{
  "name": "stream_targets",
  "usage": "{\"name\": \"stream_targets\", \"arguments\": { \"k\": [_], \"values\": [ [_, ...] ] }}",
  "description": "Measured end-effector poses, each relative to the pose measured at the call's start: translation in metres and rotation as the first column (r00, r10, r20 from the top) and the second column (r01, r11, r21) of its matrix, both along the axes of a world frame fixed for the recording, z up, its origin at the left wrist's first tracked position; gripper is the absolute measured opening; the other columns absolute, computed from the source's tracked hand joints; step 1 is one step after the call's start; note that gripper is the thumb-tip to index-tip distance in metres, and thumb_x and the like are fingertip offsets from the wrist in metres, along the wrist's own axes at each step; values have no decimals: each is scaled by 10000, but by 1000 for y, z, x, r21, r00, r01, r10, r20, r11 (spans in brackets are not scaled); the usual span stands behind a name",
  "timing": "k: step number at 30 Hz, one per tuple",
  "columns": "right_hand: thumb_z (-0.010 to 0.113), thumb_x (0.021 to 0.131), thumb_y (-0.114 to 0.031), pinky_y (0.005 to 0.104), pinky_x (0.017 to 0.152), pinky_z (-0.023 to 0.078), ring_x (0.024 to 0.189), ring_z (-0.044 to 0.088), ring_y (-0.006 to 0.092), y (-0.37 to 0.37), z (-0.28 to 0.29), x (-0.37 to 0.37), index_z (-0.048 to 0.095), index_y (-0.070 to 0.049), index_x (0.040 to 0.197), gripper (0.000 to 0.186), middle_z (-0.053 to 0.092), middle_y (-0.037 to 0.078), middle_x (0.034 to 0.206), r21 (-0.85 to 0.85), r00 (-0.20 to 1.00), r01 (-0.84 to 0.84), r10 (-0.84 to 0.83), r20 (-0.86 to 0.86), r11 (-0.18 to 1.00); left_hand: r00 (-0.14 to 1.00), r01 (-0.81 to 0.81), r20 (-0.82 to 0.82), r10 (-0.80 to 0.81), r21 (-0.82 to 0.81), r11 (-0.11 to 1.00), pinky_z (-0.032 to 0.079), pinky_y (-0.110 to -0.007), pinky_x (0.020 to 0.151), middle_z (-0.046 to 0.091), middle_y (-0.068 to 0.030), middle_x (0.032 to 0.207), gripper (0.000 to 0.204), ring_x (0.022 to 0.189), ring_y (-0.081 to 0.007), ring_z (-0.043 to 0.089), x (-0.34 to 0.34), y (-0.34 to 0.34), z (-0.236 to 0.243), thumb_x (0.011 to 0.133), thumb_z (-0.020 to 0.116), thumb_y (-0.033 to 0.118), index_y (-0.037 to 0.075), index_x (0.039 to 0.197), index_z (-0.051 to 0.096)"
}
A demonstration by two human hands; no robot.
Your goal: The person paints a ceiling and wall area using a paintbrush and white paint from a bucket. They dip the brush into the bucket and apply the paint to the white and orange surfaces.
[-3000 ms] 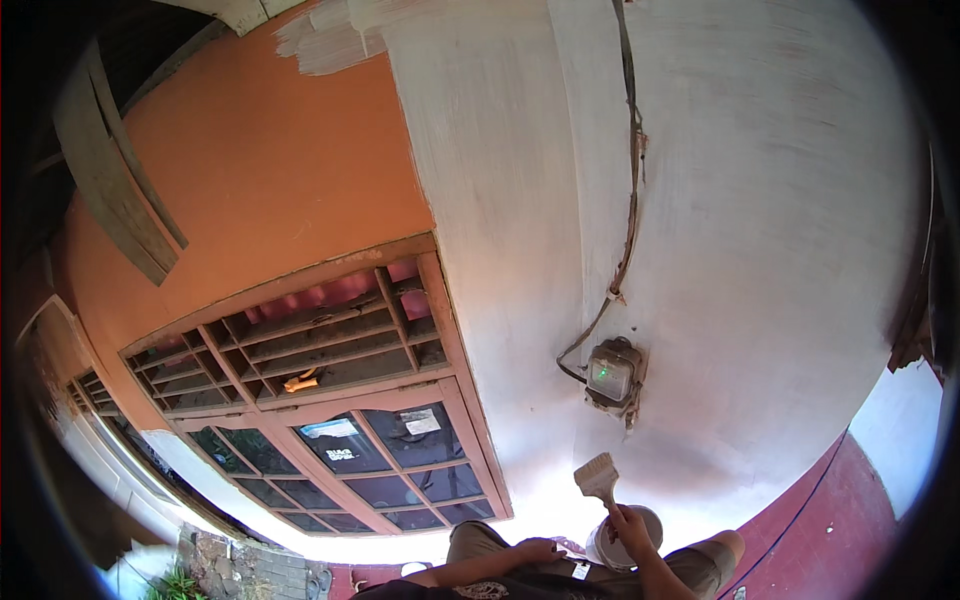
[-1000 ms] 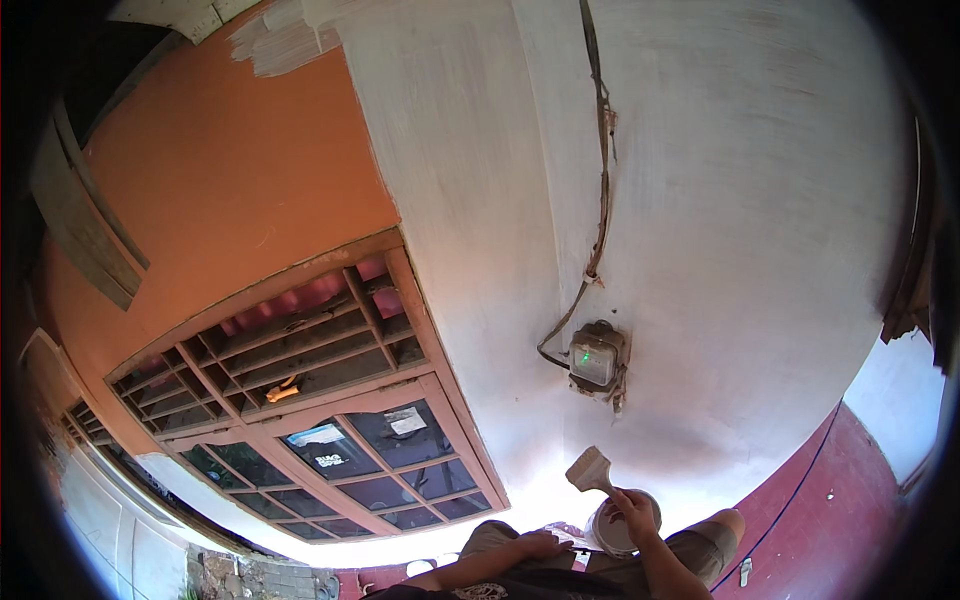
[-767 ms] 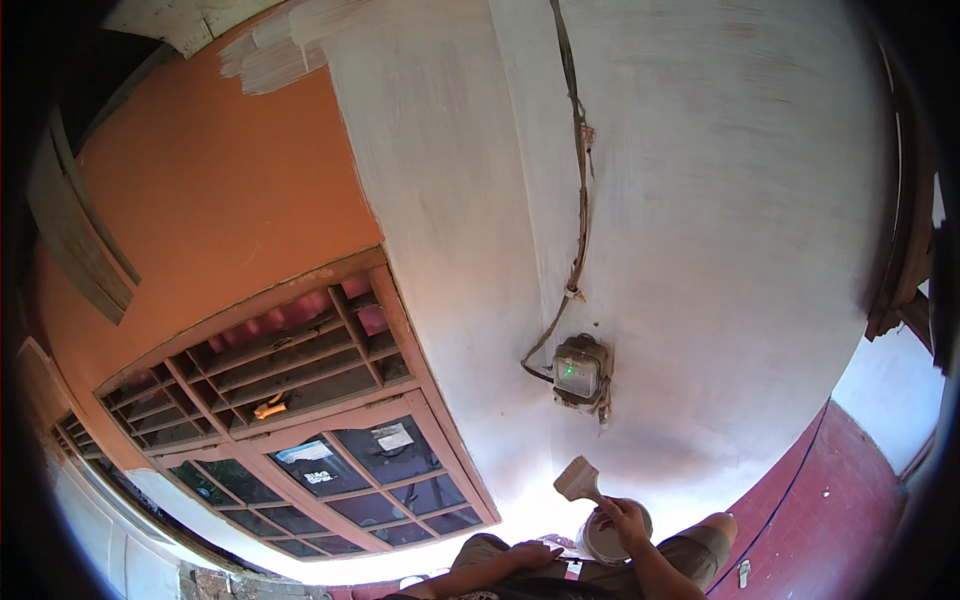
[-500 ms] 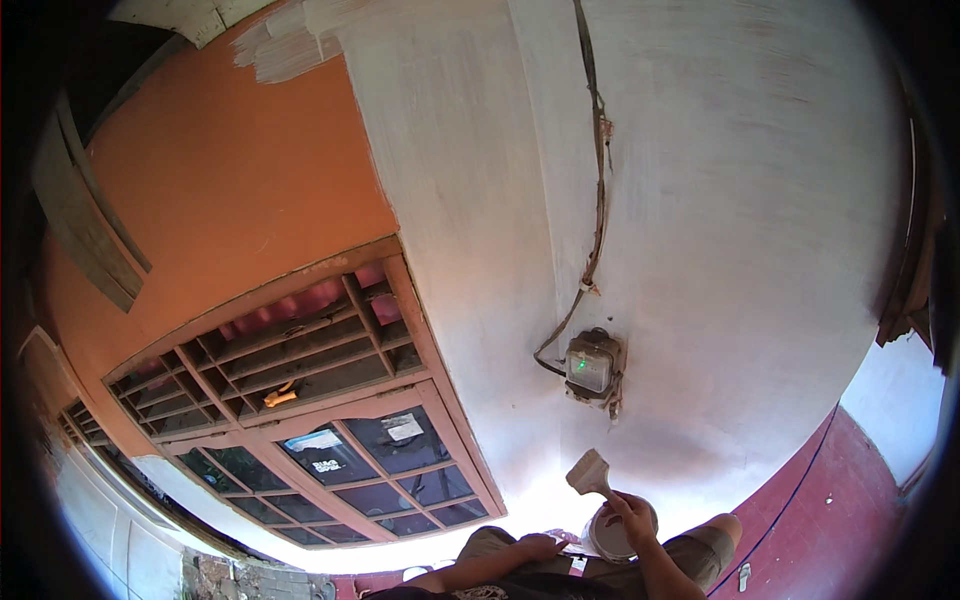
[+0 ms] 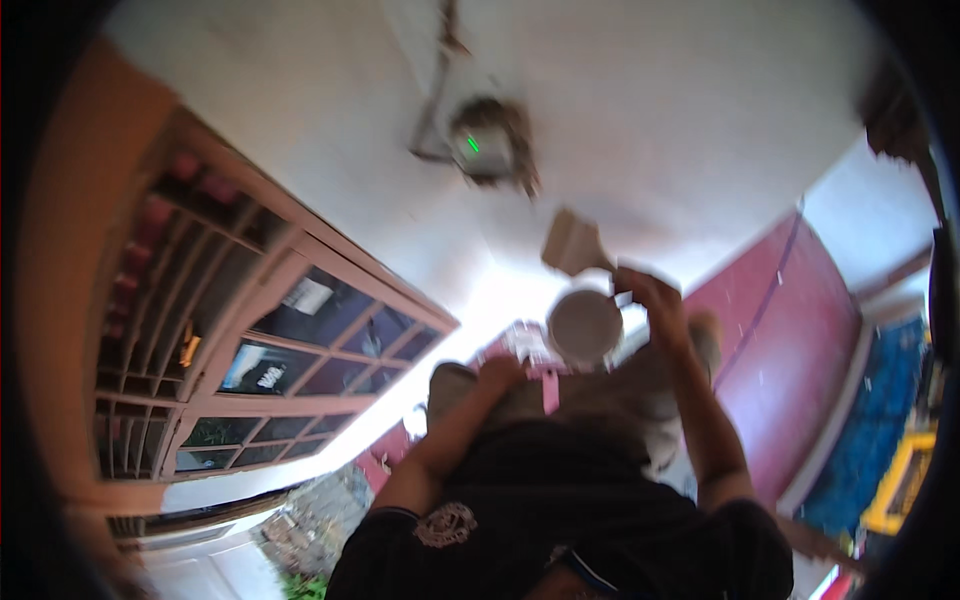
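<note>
View dipped, attention likely on round whitish bucket [image 5: 585, 327]; right hand [image 5: 650, 292] gripped flat tan brush [image 5: 573, 243]; left hand [image 5: 502, 373], fingers unclear.

1. Brush [image 5: 572, 243]: matt (the blur hides any bristle texture).
2. Pail [image 5: 585, 327]: smooth, plastic-looking.
3. Far wall [image 5: 680, 110]: matt paint.
4. Left window frame [image 5: 245, 318]: painted wood, around glossy glass panes [image 5: 342, 316].
5. Near shirt [image 5: 560, 500]: matt cloth.
6. Right floor [image 5: 800, 350]: smooth, faintly glossy.
</note>
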State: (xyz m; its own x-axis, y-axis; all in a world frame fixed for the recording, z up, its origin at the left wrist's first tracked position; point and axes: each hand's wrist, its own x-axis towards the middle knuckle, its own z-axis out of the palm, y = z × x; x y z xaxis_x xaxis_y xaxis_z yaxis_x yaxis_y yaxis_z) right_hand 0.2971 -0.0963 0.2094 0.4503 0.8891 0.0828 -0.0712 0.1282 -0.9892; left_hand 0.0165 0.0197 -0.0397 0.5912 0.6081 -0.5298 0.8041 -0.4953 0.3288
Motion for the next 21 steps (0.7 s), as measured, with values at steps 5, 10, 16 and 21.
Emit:
{"name": "stream_targets", "arguments": {
  "k": [5, 10, 16, 21],
  "values": [
    [600, 1018, -195, 316, 686, 600, 834, 732, 213, 2, 29, 28, 639, 91, 1223, 355, 729, 157, 974, -190, 996, 20, -3, 90, 982, 997, -24, 72, 9, 214, 976, 550, -504, 839, 729, -233, 910, 677, 913, -383, 708, -23, 9, -40, 993, 376, 555, 11, 859, 757],
    [609, 994, -204, 288, 632, 590, 775, 728, 175, -11, -1, 38, 679, 65, 1167, 328, 729, 132, 925, -502, 981, -12, 108, 162, 865, 996, -73, 74, 59, 199, 977, 554, -484, 825, 728, -233, 884, 678, 905, -360, 711, -6, -10, 1, 981, 388, 555, 4, 830, 752],
    [591, 964, -232, 313, 538, 579, 606, 708, 197, 28, -146, 42, 710, 91, 862, 359, 692, 158, 671, -588, 581, -264, 613, 535, 764, 996, -69, 70, 57, 175, 982, 544, -484, 851, 729, -233, 896, 658, 918, -369, 709, 0, -16, 16, 983, 385, 534, 3, 859, 754],
    [601, 921, -213, 415, 648, 606, 675, 735, 305, 78, -206, 3, 717, 34, 702, 349, 705, 201, 711, -837, 296, 8, 799, 524, 546, 993, -107, 73, 95, 182, 977, 542, -485, 857, 730, -229, 908, 624, 920, -372, 708, -6, -15, 20, 978, 399, 511, 9, 872, 755]
  ]
}}
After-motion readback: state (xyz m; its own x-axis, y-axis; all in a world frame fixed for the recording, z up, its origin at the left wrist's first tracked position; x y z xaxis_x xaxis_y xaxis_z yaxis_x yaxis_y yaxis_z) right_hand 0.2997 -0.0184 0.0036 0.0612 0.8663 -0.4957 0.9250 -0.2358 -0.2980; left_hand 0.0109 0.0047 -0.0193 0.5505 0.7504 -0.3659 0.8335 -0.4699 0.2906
